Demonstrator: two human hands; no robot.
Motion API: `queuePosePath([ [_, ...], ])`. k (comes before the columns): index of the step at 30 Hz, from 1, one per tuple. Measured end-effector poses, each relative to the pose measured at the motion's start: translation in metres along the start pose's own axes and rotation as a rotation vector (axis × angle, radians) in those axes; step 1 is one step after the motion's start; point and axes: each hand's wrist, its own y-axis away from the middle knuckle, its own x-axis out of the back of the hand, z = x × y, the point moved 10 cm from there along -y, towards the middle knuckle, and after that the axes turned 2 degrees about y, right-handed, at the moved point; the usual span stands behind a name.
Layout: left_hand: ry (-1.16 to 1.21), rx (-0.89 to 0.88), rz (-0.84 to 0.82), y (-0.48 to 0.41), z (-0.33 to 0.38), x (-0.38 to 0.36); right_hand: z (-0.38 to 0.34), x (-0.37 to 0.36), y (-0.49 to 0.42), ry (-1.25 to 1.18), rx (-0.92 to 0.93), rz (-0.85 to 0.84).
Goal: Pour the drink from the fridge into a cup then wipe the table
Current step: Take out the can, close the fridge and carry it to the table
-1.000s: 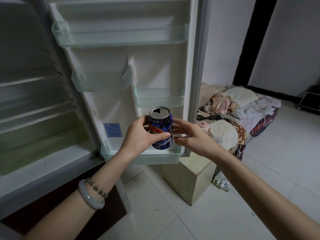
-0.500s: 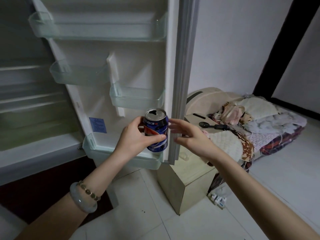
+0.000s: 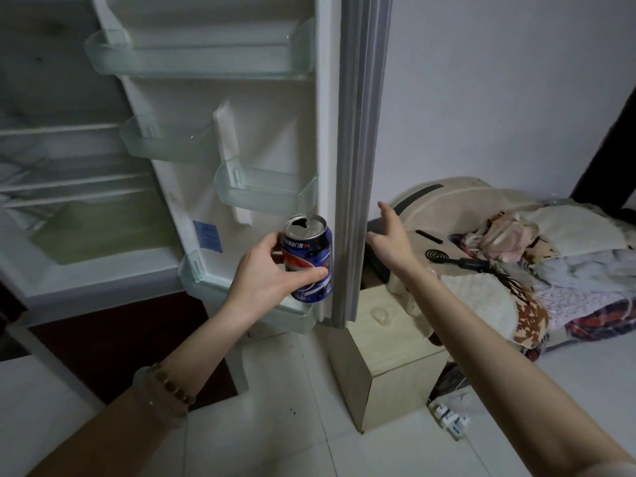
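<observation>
The left hand (image 3: 265,275) grips an upright blue and red drink can (image 3: 311,249) near the centre of the view. The thumb (image 3: 309,274) lies curled across the can's front, and the other fingers wrap round its far side at 9 o'clock. The can's top is already open, showing a dark opening in the silver lid. It is held just above the lowest bin (image 3: 296,313) of the open fridge door (image 3: 275,132), with the door's grey edge seal (image 3: 358,166) close at its 3 o'clock side.

The right hand (image 3: 390,237) is at 3 o'clock of that seal. Its fingers (image 3: 384,211) are straight and held together, pointing toward 12 o'clock, with the thumb spread out toward the door. It holds nothing. I cannot tell whether it touches the door edge.

A beaded bracelet (image 3: 172,387) sits on the left wrist at 7 o'clock. The fridge compartment (image 3: 69,180), with its glass shelves, is at 9 o'clock. A low pale box (image 3: 389,342) stands on the tiled floor (image 3: 275,425) beneath the right forearm. Bedding (image 3: 568,270) is heaped at 3 o'clock, with a black spiral coil (image 3: 436,255) at its near edge. A white plug block (image 3: 449,417) lies on the floor at 5 o'clock.
</observation>
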Motion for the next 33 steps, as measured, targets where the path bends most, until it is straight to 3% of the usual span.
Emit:
queuePosePath([
  [8,-0.038,0.021,0.015,0.004,0.004,0.007,-0.004,-0.018,-0.033,-0.016,0.003,-0.121],
  [16,-0.059,0.046,0.023,0.007,-0.003,0.015,0.008,-0.02,-0.041,-0.115,0.021,-0.105],
  [33,-0.034,0.054,0.081,0.052,-0.01,0.048,-0.031,-0.05,0.064,0.318,0.599,-0.149],
])
